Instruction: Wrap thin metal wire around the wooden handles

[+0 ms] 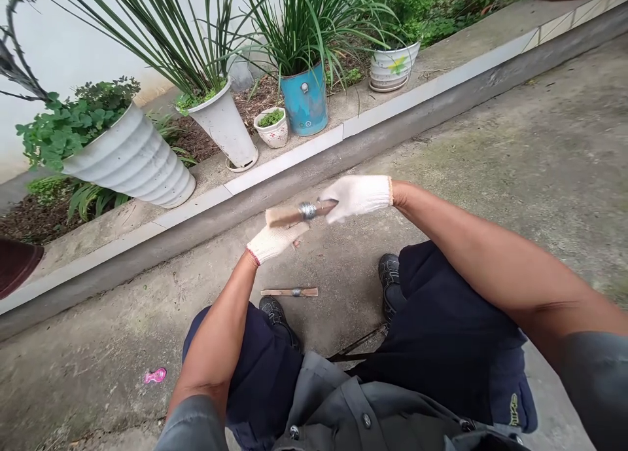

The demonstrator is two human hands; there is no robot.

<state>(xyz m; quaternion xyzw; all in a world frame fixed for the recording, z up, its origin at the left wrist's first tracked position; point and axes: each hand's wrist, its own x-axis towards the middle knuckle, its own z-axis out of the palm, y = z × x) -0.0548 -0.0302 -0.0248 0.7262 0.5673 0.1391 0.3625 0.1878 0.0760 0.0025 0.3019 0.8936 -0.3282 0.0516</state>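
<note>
A short piece of wood (284,216), its middle wound with silvery wire (307,210), is raised above the concrete floor. My right hand (357,194), in a white knit glove, grips its right end. Below the wood's left end is my left hand (275,241), gloved too, with its fingers stretched out to the right; whether it touches the wood I cannot tell. A second wire-bound wooden stick (307,292) lies on the concrete close to my left shoe (275,313).
Ahead runs a low tiled ledge (284,161) with several potted plants, among them a blue bucket (307,107) and a ribbed white pot (140,160). A pink object (156,376) lies at the lower left. A dark bar (360,342) shows between my legs.
</note>
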